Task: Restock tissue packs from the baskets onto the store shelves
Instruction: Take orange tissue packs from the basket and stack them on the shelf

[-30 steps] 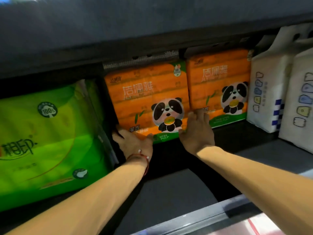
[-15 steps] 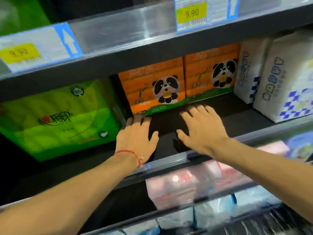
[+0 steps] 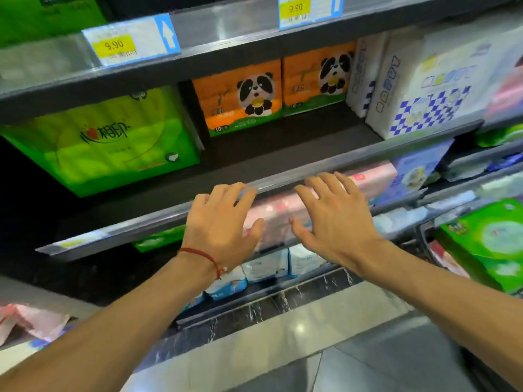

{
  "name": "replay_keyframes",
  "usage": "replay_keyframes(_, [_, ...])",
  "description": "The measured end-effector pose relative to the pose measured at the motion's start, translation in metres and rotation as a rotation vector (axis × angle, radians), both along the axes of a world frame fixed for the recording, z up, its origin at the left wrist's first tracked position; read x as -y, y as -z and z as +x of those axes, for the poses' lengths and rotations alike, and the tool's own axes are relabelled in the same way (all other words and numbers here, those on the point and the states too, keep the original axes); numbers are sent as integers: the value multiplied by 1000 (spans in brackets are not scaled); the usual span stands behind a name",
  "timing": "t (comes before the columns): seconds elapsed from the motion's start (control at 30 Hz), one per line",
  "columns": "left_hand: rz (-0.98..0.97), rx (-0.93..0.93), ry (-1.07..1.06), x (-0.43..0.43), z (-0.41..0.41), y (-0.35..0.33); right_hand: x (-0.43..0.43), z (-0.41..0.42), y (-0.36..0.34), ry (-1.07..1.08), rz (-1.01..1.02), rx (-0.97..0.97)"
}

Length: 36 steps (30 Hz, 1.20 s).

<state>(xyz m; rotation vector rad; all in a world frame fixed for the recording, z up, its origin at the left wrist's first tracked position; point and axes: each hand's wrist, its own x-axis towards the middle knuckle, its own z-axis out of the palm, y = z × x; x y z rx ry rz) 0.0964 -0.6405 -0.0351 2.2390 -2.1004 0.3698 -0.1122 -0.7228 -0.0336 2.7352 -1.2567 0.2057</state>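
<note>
Orange panda packs (image 3: 240,97) stood upright at the back of the shelf (image 3: 297,132), while our left grip (image 3: 223,222) and right grip (image 3: 334,219) hung spread and empty near its front rail (image 3: 135,226), and we judged a hastily shoved next pack could topple them.

Bright overhead store light throws glare along the metal shelf edge (image 3: 226,24) at twelve o'clock and a small gleam on the pale floor (image 3: 300,326) at six. Deep shadow fills the nine o'clock recess. Motion blur smears the packs (image 3: 441,89) toward three o'clock, and wide-angle distortion bends the edges.
</note>
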Motion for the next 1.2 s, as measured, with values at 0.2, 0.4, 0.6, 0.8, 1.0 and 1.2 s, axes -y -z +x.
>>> replay_keyframes(0.2, [-39,-49,150,-83,-24,8,-108,-36,7,126,51,25])
replay_keyframes(0.4, [104,-58,199,-149,-47,-4,-199,-61,1,296,38,94])
replay_keyframes(0.6, [141,-95,276,-193,-76,-6,-261,-94,-2,372,54,111])
replay_keyframes(0.8, [221,-95,430,-197,-120,6,-289,-152,-1,499,41,92])
replay_keyframes(1.0, [220,-121,592,-168,-192,16,-285,-220,9,632,39,88])
replay_keyframes(1.2, [212,-132,690,-109,-289,23,-260,-313,29,718,73,76])
